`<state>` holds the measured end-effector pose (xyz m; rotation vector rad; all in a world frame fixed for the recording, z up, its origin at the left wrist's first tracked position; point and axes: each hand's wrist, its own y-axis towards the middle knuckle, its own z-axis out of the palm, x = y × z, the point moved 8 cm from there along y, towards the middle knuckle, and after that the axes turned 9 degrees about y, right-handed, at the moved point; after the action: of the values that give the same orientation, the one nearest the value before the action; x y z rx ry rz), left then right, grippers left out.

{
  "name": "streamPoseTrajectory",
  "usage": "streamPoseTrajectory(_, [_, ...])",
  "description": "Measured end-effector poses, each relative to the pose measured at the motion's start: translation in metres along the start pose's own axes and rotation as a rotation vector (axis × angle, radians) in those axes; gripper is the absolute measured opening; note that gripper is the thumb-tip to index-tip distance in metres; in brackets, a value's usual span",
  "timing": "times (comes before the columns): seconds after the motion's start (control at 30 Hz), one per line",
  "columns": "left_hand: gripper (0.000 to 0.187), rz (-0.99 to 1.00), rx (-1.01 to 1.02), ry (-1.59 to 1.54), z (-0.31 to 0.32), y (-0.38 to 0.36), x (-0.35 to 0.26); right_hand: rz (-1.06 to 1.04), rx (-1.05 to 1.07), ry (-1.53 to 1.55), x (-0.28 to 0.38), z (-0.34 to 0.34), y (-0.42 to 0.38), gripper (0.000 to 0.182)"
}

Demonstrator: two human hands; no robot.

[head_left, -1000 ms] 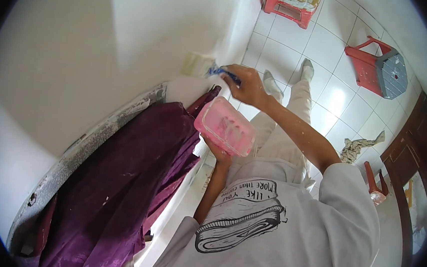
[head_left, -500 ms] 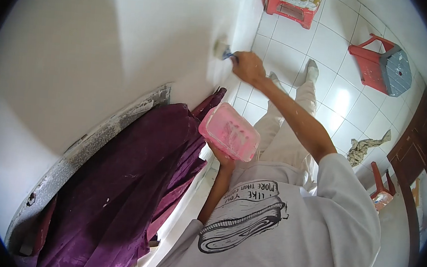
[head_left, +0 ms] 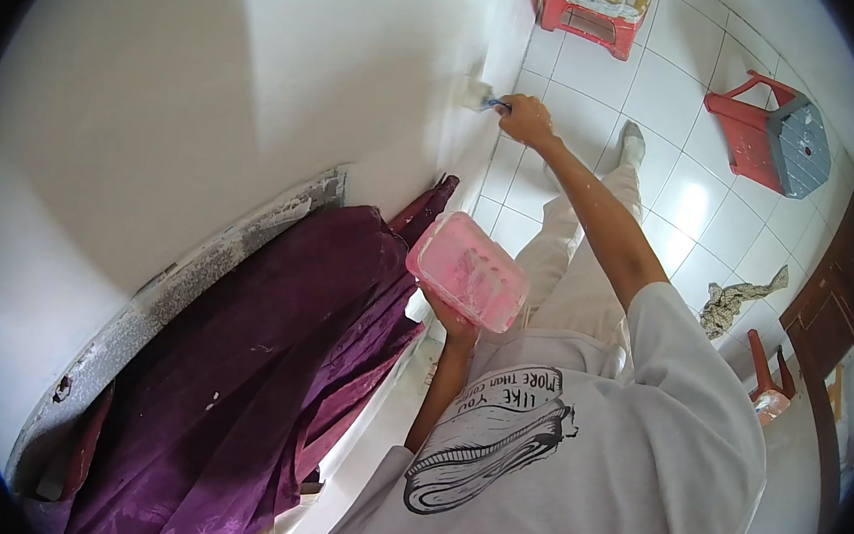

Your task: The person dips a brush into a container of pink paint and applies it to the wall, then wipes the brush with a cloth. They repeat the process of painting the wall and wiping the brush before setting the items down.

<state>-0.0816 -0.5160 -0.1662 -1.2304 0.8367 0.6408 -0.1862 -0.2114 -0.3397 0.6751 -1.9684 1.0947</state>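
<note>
My right hand is closed round the blue handle of a paintbrush. The pale brush head lies against the white wall and is slightly blurred. Lower down, my left hand supports a pink plastic tray from below and at its near edge. Whitish paint smears mark the tray's inside, which tilts up toward me. Most of the left fingers are hidden under the tray.
A purple cloth drapes over something beside a grey-speckled ledge on the left. A red stool stands at the top, a red-and-grey stool at right. A patterned rag lies on the white tiles.
My right hand and the paintbrush have shifted right along the wall, toward its edge by the floor. The left hand still holds the tray. The whole view has shifted slightly.
</note>
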Motion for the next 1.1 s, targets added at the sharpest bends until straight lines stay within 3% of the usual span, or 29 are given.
streamPoseTrajectory(0.03, [0.076,0.025,-0.009,0.037,-0.021,0.001,0.019,0.149,0.017,-0.093,-0.023,0.001,0.002,0.025])
streamPoseTrajectory(0.1, [0.075,0.052,-0.012,0.069,-0.019,-0.001,0.018,0.191,0.004,-0.169,-0.009,-0.004,-0.004,0.024])
streamPoseTrajectory(0.17, [0.076,-0.089,0.034,-0.116,0.008,0.002,0.005,0.02,0.009,-0.028,0.048,-0.005,-0.021,0.022])
streamPoseTrajectory(0.27, [0.076,0.0,0.035,-0.002,0.021,-0.001,-0.006,-0.219,0.002,0.038,0.158,-0.042,-0.098,0.02])
streamPoseTrajectory(0.4, [0.076,-0.162,0.09,-0.207,-0.006,0.012,0.038,-0.469,0.045,0.334,0.212,-0.071,-0.168,0.015])
streamPoseTrajectory(0.5, [0.076,-0.107,0.034,-0.185,-0.011,0.012,0.035,-0.512,0.002,0.371,0.176,-0.046,-0.142,0.017])
streamPoseTrajectory(0.57, [0.077,0.169,0.068,0.111,0.032,-0.005,-0.028,-0.286,0.073,0.206,0.108,-0.004,-0.084,0.019])
streamPoseTrajectory(0.63, [0.078,0.118,0.02,0.091,-0.002,0.001,0.001,-0.176,0.018,0.084,0.047,0.018,-0.043,0.023])
streamPoseTrajectory(0.67, [0.078,0.066,-0.017,0.064,-0.014,0.004,0.016,0.015,0.068,-0.002,0.016,0.023,-0.031,0.025])
streamPoseTrajectory(0.77, [0.078,-0.038,0.035,-0.069,0.011,-0.002,0.001,0.216,0.107,-0.13,-0.021,0.021,-0.023,0.025])
streamPoseTrajectory(0.9, [0.078,0.153,0.019,0.131,0.012,-0.005,-0.006,-0.049,0.096,-0.038,0.096,-0.007,-0.067,0.021])
streamPoseTrajectory(0.97, [0.078,-0.136,0.018,-0.25,0.014,0.001,0.011,-0.11,0.069,0.08,0.162,-0.037,-0.112,0.02])
streamPoseTrajectory(1.1, [0.078,-0.188,0.012,-0.34,-0.002,0.009,0.028,-0.449,0.055,0.402,0.2,-0.057,-0.157,0.016])
